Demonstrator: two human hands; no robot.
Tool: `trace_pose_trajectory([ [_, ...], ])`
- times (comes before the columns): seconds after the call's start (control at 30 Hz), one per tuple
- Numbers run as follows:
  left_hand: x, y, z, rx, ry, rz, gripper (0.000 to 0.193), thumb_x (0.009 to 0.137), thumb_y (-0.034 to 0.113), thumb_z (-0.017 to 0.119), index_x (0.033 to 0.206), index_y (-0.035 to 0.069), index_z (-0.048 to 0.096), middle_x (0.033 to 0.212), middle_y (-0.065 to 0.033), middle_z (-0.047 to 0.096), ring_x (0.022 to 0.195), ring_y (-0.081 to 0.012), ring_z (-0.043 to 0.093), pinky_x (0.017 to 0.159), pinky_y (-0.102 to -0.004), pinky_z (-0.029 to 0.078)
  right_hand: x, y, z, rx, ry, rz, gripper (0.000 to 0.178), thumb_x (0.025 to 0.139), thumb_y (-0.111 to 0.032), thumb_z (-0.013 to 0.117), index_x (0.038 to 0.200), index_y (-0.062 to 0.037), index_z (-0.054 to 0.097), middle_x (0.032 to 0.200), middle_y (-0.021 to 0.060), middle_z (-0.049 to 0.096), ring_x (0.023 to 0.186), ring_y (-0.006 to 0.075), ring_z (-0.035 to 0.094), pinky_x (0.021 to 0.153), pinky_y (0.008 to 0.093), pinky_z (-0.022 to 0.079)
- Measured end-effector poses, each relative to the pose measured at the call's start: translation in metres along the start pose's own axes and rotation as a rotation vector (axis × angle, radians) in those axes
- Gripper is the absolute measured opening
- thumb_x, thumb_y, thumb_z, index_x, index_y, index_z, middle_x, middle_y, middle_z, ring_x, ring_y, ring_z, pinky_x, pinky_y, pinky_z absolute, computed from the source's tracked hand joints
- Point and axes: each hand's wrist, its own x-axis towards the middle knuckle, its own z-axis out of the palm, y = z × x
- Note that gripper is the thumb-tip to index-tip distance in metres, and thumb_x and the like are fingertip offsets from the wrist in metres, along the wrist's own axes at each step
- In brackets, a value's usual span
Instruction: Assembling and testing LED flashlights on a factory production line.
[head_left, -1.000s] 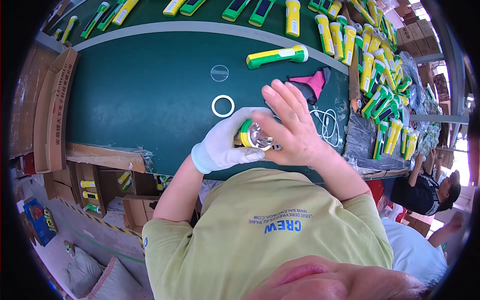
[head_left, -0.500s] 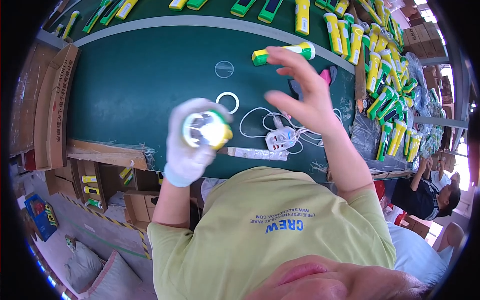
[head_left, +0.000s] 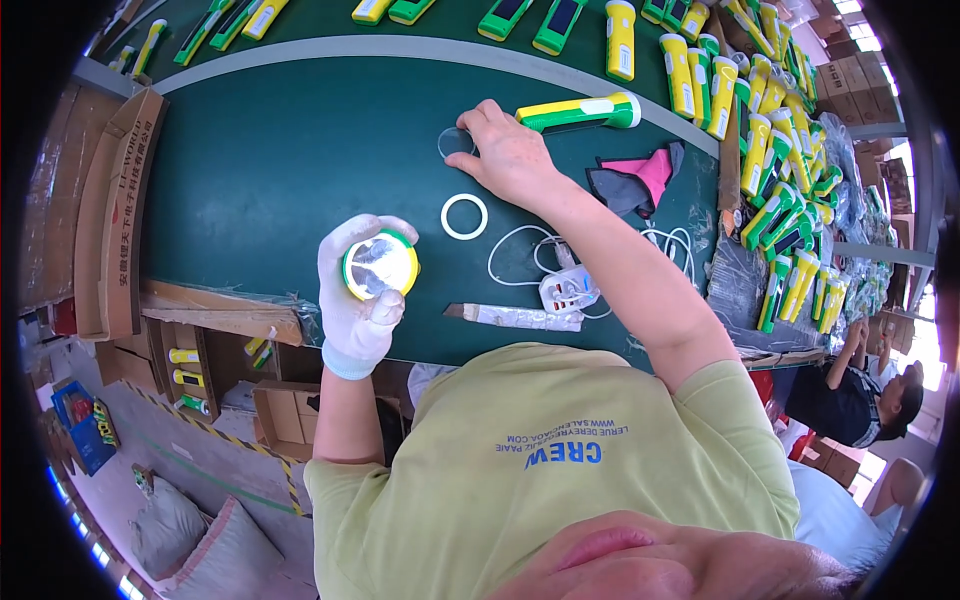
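Observation:
My left hand (head_left: 358,310), in a white glove, is closed round a yellow and green flashlight (head_left: 382,264). Its lit, shiny head faces up, and the fingers hide most of the body. My bare right hand (head_left: 505,150) is at a clear round lens (head_left: 456,145) on the green table, thumb and fingers at the disc's edge in a pinch. Nearer to me than the lens lies a white ring (head_left: 464,216). Just beyond my right hand, a whole flashlight (head_left: 580,112) rests on its side.
A white power strip (head_left: 568,290) with loose cables and a tape-wrapped blade (head_left: 515,317) lie near the front edge. A pink and grey cloth (head_left: 640,180) is at the right. Several flashlights (head_left: 775,190) are piled far right; a cardboard box (head_left: 118,215) stands left. Another person (head_left: 850,395) is at far right.
My right hand has come down leftward from the air onto the clear lens. My left hand, with the flashlight, has shifted slightly left, and the flashlight's head has tilted.

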Motion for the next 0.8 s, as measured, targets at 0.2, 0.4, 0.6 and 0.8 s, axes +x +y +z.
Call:
trace_pose_trajectory([
  [0.2, -0.004, -0.001, 0.018, -0.088, -0.104, -0.044, 0.065, 0.080, 0.031, 0.077, 0.127, 0.007, 0.040, 0.113, -0.0183, 0.056, 0.092, -0.0176, 0.056, 0.081, -0.0299, 0.047, -0.017, 0.006, -0.041, 1.060, 0.088, 0.325, 0.020, 0.086, -0.013, 0.072, 0.099, -0.0006, 0.062, 0.083, 0.0044, 0.068, 0.068, 0.0081, 0.063, 0.058, 0.0199, 0.048],
  [0.4, 0.016, -0.015, 0.063, -0.137, -0.392, 0.043, 0.033, 0.086, 0.016, 0.064, 0.114, 0.003, 0.052, 0.112, -0.0156, 0.057, 0.092, -0.0184, 0.057, 0.082, -0.0316, 0.047, -0.091, 0.003, -0.110, 1.689, -0.028, 0.350, 0.014, 0.096, -0.017, 0.061, 0.098, -0.0028, 0.063, 0.089, 0.0070, 0.068, 0.070, 0.0070, 0.062, 0.055, 0.0160, 0.048],
  [0.6, 0.036, -0.016, 0.091, -0.401, -0.663, -0.631, 0.064, 0.091, 0.057, 0.051, 0.112, -0.002, 0.060, 0.097, -0.0119, 0.066, 0.084, -0.0186, 0.066, 0.069, -0.0290, 0.054, -0.125, 0.002, -0.108, 1.505, 0.038, 0.020, 0.010, 0.094, -0.015, 0.063, 0.097, -0.0054, 0.062, 0.115, 0.0072, 0.058, 0.101, 0.0099, 0.053, 0.086, 0.0260, 0.044],
  [0.8, 0.046, 0.001, 0.124, -0.473, -0.654, -0.597, 0.037, 0.085, 0.037, 0.065, 0.094, 0.002, 0.054, 0.085, -0.0150, 0.061, 0.076, -0.0225, 0.063, 0.067, -0.0302, 0.052, -0.125, 0.009, -0.112, 1.253, 0.135, -0.107, 0.020, 0.094, -0.013, 0.062, 0.109, -0.0002, 0.063, 0.118, 0.0080, 0.060, 0.106, 0.0133, 0.055, 0.088, 0.0279, 0.046],
])
